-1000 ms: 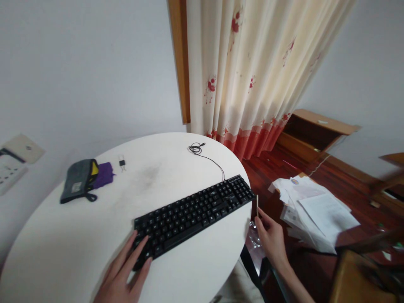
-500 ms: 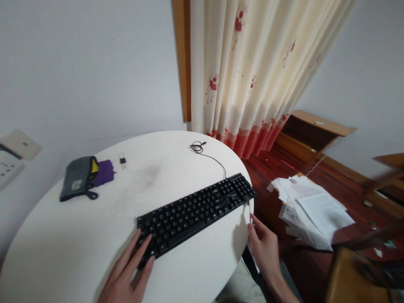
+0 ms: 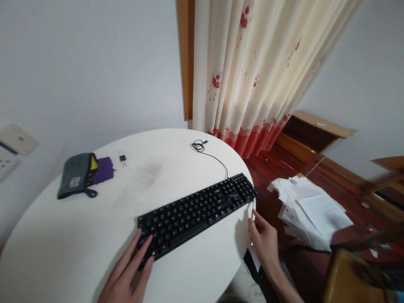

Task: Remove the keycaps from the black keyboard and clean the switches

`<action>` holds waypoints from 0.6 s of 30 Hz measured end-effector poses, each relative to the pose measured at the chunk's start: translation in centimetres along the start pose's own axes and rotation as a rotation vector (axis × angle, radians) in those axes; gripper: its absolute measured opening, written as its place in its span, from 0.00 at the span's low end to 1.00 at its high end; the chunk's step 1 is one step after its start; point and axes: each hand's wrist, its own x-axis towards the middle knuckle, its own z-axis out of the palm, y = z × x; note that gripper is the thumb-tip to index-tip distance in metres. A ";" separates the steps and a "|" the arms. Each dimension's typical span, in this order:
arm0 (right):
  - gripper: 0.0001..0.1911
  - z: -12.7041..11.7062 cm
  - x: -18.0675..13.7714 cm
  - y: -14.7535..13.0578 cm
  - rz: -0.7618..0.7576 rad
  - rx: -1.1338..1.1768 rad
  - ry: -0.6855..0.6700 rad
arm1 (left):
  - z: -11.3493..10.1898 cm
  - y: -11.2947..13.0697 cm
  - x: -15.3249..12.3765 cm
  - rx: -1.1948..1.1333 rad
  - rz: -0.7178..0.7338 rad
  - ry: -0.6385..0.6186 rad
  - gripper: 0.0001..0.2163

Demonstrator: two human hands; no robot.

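Note:
A black keyboard (image 3: 197,210) lies slantwise on the round white table (image 3: 94,235), its thin cable (image 3: 208,155) running to a small coil at the far edge. My left hand (image 3: 128,273) rests flat with fingers stretched out, fingertips touching the keyboard's near-left corner. My right hand (image 3: 263,242) is at the table's right rim, just below the keyboard's right end, its fingers pinched on a thin pale stick-like thing (image 3: 252,210) that stands upright.
A grey pouch (image 3: 75,181) with purple cloth (image 3: 103,169) and a small black clip (image 3: 122,158) lie at the table's far left. A flowered curtain (image 3: 252,71) hangs behind. Loose papers (image 3: 312,214) are piled on the right, with a wooden box (image 3: 312,134) beyond.
My right hand has moved a little left and closer to the table's rim with the thin stick. The left hand has stayed on the keyboard's corner.

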 end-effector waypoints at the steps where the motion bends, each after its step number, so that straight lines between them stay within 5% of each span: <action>1: 0.40 0.3 -0.5 0.0 0.009 -0.002 -0.017 | 0.0 0.0 0.0 -0.008 -0.003 -0.003 0.24; 18: 0.41 4.4 -7.5 -2.1 0.100 0.051 -0.237 | -0.9 0.8 -0.6 -0.316 -0.239 -0.013 0.21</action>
